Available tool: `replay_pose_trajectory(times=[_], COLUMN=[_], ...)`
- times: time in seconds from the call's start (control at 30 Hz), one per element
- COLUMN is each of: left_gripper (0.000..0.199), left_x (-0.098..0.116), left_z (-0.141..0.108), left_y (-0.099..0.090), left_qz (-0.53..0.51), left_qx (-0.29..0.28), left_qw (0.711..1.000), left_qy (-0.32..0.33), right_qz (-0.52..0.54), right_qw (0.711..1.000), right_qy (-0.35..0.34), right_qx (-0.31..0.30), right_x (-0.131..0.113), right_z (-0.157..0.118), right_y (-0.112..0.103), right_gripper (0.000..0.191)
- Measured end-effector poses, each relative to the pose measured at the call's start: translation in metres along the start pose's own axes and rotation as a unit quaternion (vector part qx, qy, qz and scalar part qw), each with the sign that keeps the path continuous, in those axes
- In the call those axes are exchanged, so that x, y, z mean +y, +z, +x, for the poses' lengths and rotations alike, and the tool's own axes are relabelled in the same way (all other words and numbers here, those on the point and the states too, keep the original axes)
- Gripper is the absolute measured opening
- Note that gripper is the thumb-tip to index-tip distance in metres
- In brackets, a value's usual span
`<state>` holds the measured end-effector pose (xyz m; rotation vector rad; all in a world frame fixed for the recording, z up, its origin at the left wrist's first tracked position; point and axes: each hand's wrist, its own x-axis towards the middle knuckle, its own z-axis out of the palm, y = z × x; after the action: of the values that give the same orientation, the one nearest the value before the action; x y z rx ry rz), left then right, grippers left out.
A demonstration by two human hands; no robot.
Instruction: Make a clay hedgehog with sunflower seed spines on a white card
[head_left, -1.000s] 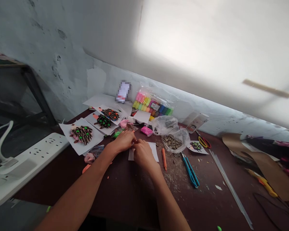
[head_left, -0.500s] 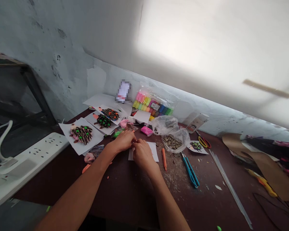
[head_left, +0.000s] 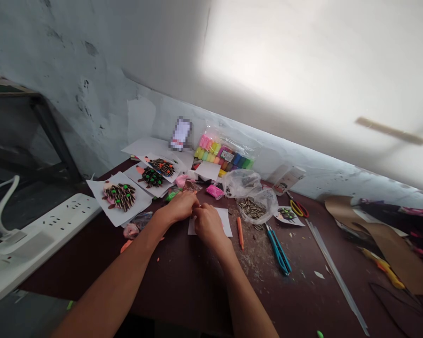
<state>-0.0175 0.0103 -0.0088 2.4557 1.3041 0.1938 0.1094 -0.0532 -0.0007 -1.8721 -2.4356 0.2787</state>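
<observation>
My left hand [head_left: 184, 206] and my right hand [head_left: 208, 223] meet over a small white sheet of paper [head_left: 226, 220] on the dark table. The fingers of both are closed and bent together; whatever sits between them is hidden by the hands. An orange pen [head_left: 240, 233] lies right of the paper. Beyond it are teal-handled pliers [head_left: 278, 251] and a clear plastic bag [head_left: 268, 202] of striped sunflower seeds [head_left: 251, 207]. Behind my left hand are a pink clay packet [head_left: 215, 190] and a green lump [head_left: 172, 195] in plastic.
Seed-covered hedgehog figures on paper [head_left: 121, 197] lie at left, beside a white power strip [head_left: 49, 234]. A pack of coloured clay [head_left: 225, 152] and a phone [head_left: 181, 134] lean at the back. Scissors [head_left: 299, 209], clear glue sticks [head_left: 336, 274] and a yellow glue gun [head_left: 384, 267] lie at right.
</observation>
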Motion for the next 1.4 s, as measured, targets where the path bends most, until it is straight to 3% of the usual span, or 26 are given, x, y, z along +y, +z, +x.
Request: replay_pose_trajectory(times=[0.4, 1.0, 1.4], left_gripper=[0.026, 0.034, 0.033], left_x=[0.003, 0.003, 0.002], left_z=[-0.003, -0.001, 0.000], left_y=[-0.001, -0.001, 0.001], left_qz=[-0.004, 0.013, -0.005], left_qx=[0.019, 0.009, 0.010], left_qw=[1.000, 1.000, 1.000], left_qy=[-0.010, -0.004, -0.002], right_qz=[0.026, -0.015, 0.001], right_qw=[0.999, 1.000, 1.000], right_qy=[0.006, 0.007, -0.011], right_qx=[0.034, 0.003, 0.021], right_x=[0.006, -0.001, -0.002], right_z=[0.002, 0.003, 0.005], right_y=[-0.004, 0.001, 0.011], right_gripper=[0.036, 0.024, 0.024])
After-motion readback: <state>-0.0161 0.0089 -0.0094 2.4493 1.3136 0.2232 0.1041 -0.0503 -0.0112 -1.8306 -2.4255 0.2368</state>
